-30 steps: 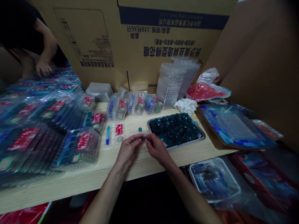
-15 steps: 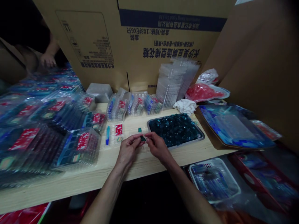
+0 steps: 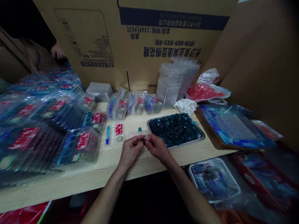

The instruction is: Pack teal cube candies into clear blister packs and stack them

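My left hand (image 3: 130,151) and my right hand (image 3: 158,148) meet fingertip to fingertip above the table's front part. Pinched between them is a small dark green piece (image 3: 143,141), mostly hidden by the fingers. Just behind the hands lies a clear plastic blister tray (image 3: 112,136) holding a blue pen-shaped item (image 3: 107,135), a red packet with white marks (image 3: 119,128), a small striped piece (image 3: 120,138) and one dark green piece (image 3: 140,129). To the right of it, a shallow grey tray (image 3: 202,137) is heaped with glossy dark teal pieces (image 3: 174,128).
Stacks of filled blister trays (image 3: 77,146) crowd the left. Empty clear trays (image 3: 169,88) stand at the back, beside a white cloth (image 3: 185,106) and a bag of red pieces (image 3: 205,92). A cardboard box (image 3: 211,137) sits right; a white basket (image 3: 237,189) is lower. Another person's hand (image 3: 57,51) shows far left.
My fingers have closed in around the small dark green piece, which shows less now. Both hands have dropped slightly toward me. The other person's hand at far left has shifted up and right.
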{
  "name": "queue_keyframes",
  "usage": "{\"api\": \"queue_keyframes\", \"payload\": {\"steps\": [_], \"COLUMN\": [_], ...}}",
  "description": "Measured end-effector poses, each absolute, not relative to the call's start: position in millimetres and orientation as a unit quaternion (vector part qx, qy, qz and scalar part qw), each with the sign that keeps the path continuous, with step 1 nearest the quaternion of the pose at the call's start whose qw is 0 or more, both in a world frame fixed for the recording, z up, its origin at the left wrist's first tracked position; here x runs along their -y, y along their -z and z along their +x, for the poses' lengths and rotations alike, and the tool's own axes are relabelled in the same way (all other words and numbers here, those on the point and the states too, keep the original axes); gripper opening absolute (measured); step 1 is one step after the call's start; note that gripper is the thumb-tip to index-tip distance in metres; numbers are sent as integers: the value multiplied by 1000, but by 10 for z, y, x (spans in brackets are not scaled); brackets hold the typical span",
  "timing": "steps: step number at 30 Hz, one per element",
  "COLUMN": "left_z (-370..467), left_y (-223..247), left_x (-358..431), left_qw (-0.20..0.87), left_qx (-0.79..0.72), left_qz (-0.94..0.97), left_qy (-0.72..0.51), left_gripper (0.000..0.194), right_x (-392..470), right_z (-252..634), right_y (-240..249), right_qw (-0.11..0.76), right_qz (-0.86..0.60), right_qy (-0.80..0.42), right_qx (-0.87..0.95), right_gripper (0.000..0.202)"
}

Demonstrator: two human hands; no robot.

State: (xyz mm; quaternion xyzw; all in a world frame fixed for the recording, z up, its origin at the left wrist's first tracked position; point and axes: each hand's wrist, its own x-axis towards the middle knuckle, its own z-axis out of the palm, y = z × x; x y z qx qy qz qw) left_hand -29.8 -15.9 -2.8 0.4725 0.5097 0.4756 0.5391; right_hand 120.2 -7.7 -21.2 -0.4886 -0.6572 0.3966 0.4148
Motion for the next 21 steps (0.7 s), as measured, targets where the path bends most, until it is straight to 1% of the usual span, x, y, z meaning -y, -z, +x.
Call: {"api": "queue_keyframes", "payload": {"steps": [5,10,12,16,18,21], "left_z": [-281,-253,-248,-267,-306,-430], "left_y": [46,90,93,60,53,86], "left_x": [178,173,172,186,195,169], "left_qw": [517,502,519,605,633,647], "left_qx": [-519,-523,-517,-486,-475,-475], "left_qz": [498,490,463,388,361,344], "left_qy": [-463,-485,-500,-497,-493,-488], "left_gripper": [37,33,33,36,37,37], "right_x": [62,102,112,97,86,112], "right_z": [1169,1096,1087,1124,1147,1148], "right_y": [292,318,304,259,242,224], "right_qw": [415,443,449,446,429,386], "right_qz": [-509,-525,-530,-541,-538,-533], "right_qy": [-420,-415,-409,-361,-343,-327], "right_qx": [626,596,593,615,640,679], "right_gripper": [7,7,7,8,8,10]}}
